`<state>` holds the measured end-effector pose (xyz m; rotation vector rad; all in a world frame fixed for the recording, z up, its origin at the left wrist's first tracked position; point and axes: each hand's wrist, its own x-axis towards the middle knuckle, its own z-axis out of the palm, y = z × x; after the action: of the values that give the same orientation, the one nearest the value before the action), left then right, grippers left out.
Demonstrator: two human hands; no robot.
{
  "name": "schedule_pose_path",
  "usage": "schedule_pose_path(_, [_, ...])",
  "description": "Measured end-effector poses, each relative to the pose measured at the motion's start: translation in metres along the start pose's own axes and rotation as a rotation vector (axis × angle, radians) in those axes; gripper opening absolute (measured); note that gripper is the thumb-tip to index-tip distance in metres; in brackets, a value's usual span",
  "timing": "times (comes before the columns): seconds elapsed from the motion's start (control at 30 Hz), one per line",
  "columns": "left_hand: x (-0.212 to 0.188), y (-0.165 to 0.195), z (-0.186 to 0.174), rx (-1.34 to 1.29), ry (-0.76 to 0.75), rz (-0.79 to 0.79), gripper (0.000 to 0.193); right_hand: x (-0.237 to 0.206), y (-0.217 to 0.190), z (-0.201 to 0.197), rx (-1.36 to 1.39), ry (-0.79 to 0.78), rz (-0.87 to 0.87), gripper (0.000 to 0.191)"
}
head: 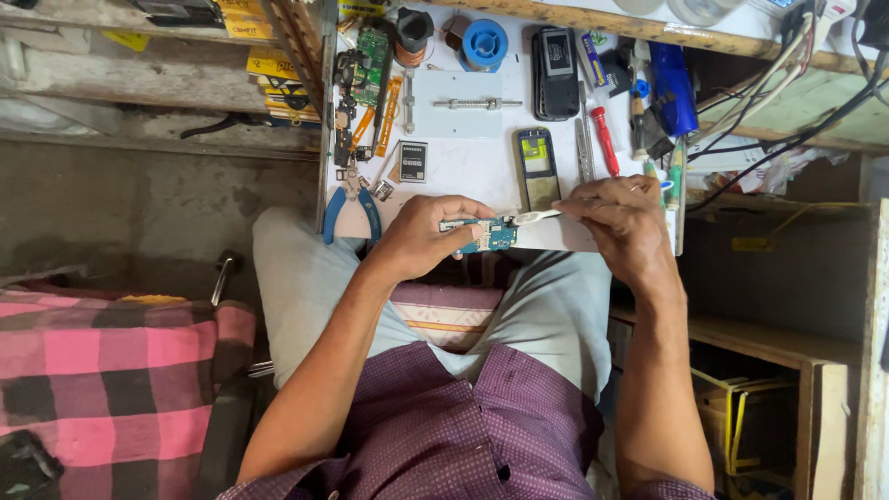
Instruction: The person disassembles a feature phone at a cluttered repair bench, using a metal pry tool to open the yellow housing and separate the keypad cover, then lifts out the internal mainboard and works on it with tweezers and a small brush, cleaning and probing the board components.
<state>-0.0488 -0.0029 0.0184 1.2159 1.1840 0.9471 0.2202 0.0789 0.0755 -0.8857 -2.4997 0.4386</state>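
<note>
My left hand (pixel 428 233) grips a small blue-green circuit board (pixel 492 234) at the near edge of the white worktop (pixel 472 162). My right hand (pixel 622 220) holds a thin white brush-like tool (pixel 537 217), its tip resting on the board's right end. Both hands hover just above my lap. A phone frame with a yellowish inside (pixel 537 167) lies on the worktop just beyond the board.
On the worktop lie blue-handled pliers (pixel 350 209), a small battery (pixel 413 161), a red screwdriver (pixel 605 141), a dark phone body (pixel 555 59), a blue spool (pixel 484 43) and a green board with flex strips (pixel 370 79). Cables (pixel 787 102) hang right. A pink checked cloth (pixel 111 370) lies left.
</note>
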Motion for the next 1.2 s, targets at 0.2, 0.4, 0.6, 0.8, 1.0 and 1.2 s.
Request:
schedule_pose_path(0.2, [0.0,0.001,0.0,0.043,0.015,0.0,0.028,-0.001,-0.002,0.004,-0.04,0.024,-0.038,0.037])
schedule_pose_path(0.4, [-0.001,-0.001,0.0,0.054,0.019,0.028,0.029,0.0,-0.009,0.003,-0.026,0.023,-0.039,0.032])
schedule_pose_path(0.6, [-0.001,-0.004,0.0,0.003,0.03,0.061,0.028,-0.006,-0.019,-0.001,-0.07,0.201,0.065,0.029])
schedule_pose_path(0.8, [0.001,-0.006,0.001,-0.096,0.071,0.025,0.026,-0.028,-0.04,0.021,0.275,0.274,0.384,0.028])
schedule_pose_path(1.0, [0.003,-0.011,0.008,-0.265,0.182,0.014,0.026,-0.041,-0.082,0.067,0.503,0.296,0.583,0.035])
schedule_pose_path(1.2, [0.001,-0.011,0.013,-0.21,0.269,0.046,0.026,-0.038,-0.103,0.077,0.413,0.324,0.477,0.038])
